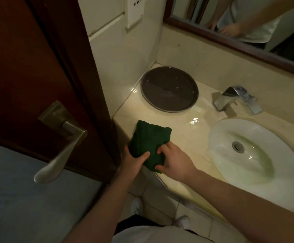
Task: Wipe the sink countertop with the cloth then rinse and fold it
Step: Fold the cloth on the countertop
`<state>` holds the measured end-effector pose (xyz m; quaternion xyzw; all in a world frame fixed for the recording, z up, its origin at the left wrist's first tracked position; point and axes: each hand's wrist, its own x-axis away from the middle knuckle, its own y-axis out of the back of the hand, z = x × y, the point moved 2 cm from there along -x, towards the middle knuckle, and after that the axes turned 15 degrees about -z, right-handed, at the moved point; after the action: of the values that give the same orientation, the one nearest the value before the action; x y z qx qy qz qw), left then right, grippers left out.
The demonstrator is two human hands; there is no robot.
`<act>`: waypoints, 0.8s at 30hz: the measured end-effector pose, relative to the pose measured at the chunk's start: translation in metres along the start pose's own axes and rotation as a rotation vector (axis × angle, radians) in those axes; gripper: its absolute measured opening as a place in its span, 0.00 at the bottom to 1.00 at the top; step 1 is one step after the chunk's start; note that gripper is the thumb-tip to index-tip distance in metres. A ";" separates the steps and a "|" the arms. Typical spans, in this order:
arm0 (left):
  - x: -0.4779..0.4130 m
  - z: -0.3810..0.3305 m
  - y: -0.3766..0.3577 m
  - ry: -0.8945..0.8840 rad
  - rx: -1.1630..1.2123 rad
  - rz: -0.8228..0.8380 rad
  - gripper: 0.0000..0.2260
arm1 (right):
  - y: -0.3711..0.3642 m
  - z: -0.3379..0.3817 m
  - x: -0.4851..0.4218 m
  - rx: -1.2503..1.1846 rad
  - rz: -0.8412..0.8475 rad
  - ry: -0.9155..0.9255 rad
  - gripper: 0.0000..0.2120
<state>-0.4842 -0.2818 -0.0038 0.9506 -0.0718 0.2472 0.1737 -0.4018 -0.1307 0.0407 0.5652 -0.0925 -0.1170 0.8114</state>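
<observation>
A dark green cloth (pixel 149 140), folded into a thick rectangle, lies on the cream stone countertop (pixel 191 137) near its front left corner. My left hand (pixel 134 159) grips the cloth's near left edge, thumb on top. My right hand (pixel 173 160) holds the near right corner, fingers pressing on the fabric. The white oval sink (pixel 258 151) with a metal drain is to the right of the cloth. The countertop shines wet between the cloth and the sink.
A round dark tray (pixel 169 88) sits at the back left of the counter. A chrome faucet (pixel 237 99) stands behind the sink. A brown door with a lever handle (pixel 62 142) is close on the left. A framed mirror (pixel 248 23) hangs above.
</observation>
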 end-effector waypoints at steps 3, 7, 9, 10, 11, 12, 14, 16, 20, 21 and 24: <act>-0.011 -0.003 0.004 0.026 0.009 0.009 0.37 | -0.007 0.001 0.006 0.077 0.026 0.137 0.26; -0.021 0.001 0.020 0.087 0.019 0.009 0.18 | -0.008 0.000 0.008 0.136 0.014 0.218 0.25; -0.031 0.011 0.025 0.179 0.052 -0.020 0.19 | -0.008 0.000 0.008 0.119 -0.025 0.214 0.19; -0.038 0.021 0.025 0.238 0.106 -0.011 0.22 | -0.007 0.001 0.007 0.103 -0.042 0.208 0.17; -0.042 0.026 0.025 0.299 0.158 -0.001 0.26 | -0.008 0.001 0.006 0.088 -0.051 0.205 0.16; -0.042 0.026 0.024 0.341 0.194 0.013 0.32 | -0.007 0.001 0.006 0.079 -0.051 0.206 0.15; -0.026 0.005 0.024 0.305 0.179 0.108 0.39 | -0.009 -0.001 0.006 0.054 -0.053 0.223 0.14; -0.019 -0.007 0.022 0.248 0.125 0.140 0.34 | -0.010 -0.004 0.005 -0.035 -0.059 0.208 0.13; -0.022 -0.015 0.026 0.286 0.245 0.000 0.20 | -0.006 -0.007 0.001 -0.333 -0.099 0.005 0.08; -0.020 -0.021 0.027 0.251 0.265 -0.026 0.19 | -0.005 -0.008 -0.001 -0.385 -0.115 -0.077 0.07; -0.016 -0.043 0.022 0.143 0.342 -0.090 0.19 | 0.002 -0.008 -0.008 -0.646 -0.105 -0.420 0.08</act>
<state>-0.5223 -0.2861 0.0296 0.9485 0.0262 0.3147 0.0251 -0.4072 -0.1204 0.0397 0.2482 -0.1860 -0.2947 0.9038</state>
